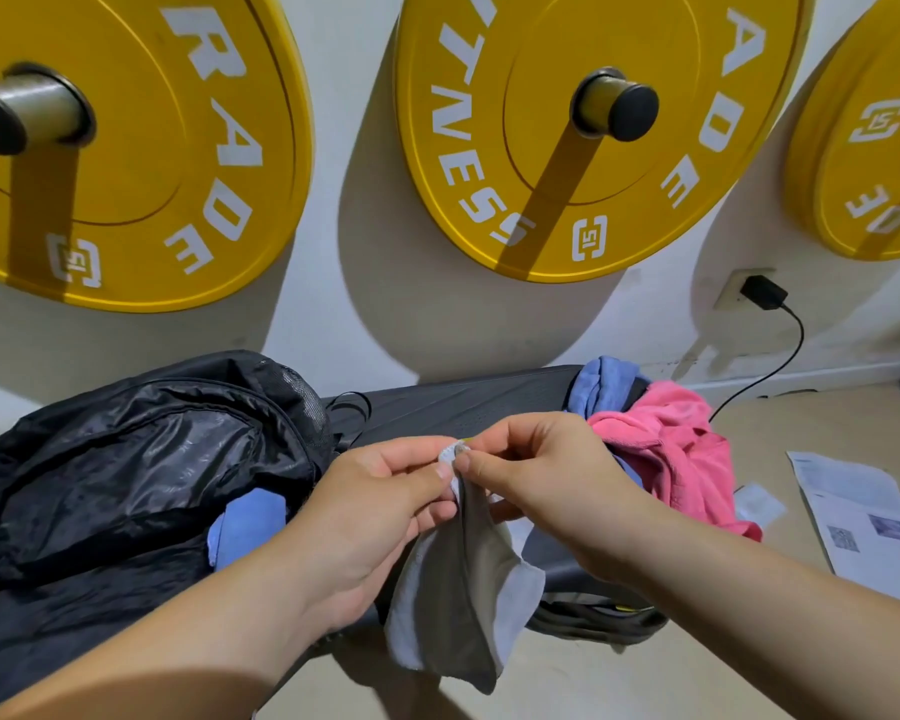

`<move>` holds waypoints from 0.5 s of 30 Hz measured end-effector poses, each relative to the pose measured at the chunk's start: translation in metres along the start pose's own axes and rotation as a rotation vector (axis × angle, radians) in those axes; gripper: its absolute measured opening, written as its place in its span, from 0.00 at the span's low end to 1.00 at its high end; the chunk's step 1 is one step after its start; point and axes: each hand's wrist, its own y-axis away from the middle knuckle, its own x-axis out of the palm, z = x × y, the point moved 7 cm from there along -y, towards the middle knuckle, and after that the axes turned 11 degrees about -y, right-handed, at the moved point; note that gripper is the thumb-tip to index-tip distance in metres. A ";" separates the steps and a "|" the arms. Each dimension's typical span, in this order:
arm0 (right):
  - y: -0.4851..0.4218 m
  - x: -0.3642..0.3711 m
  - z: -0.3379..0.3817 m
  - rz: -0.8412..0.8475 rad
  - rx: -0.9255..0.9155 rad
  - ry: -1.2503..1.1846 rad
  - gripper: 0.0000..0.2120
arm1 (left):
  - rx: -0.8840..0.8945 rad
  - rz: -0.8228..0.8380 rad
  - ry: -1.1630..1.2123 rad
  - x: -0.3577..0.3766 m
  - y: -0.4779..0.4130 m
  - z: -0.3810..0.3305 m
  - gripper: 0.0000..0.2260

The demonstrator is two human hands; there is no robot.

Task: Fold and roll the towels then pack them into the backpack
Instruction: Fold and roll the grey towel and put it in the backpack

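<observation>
A grey and white towel (458, 600) hangs in the air over the black bench (463, 402). My left hand (375, 506) and my right hand (546, 485) both pinch its top corner, fingertips nearly touching. On the left of the bench lies the black backpack (126, 459), open, with a rolled blue towel (250, 527) showing in its mouth. At the bench's right end a pink towel (681, 449) lies crumpled on top of another blue towel (604, 381).
Three yellow weight plates (567, 137) hang on pegs on the white wall behind the bench. A black charger (762, 293) sits in a wall socket, its cable running down to the floor. Printed paper sheets (853, 517) lie on the floor at right.
</observation>
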 end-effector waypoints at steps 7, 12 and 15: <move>-0.002 -0.006 0.002 -0.068 -0.030 0.148 0.07 | -0.026 -0.130 -0.015 -0.009 -0.005 0.006 0.05; 0.001 -0.002 0.000 -0.036 -0.008 0.164 0.06 | -0.039 -0.144 -0.076 -0.009 -0.003 0.009 0.05; 0.006 0.004 -0.003 0.033 0.037 0.134 0.09 | -0.042 -0.137 -0.079 -0.008 -0.003 0.012 0.05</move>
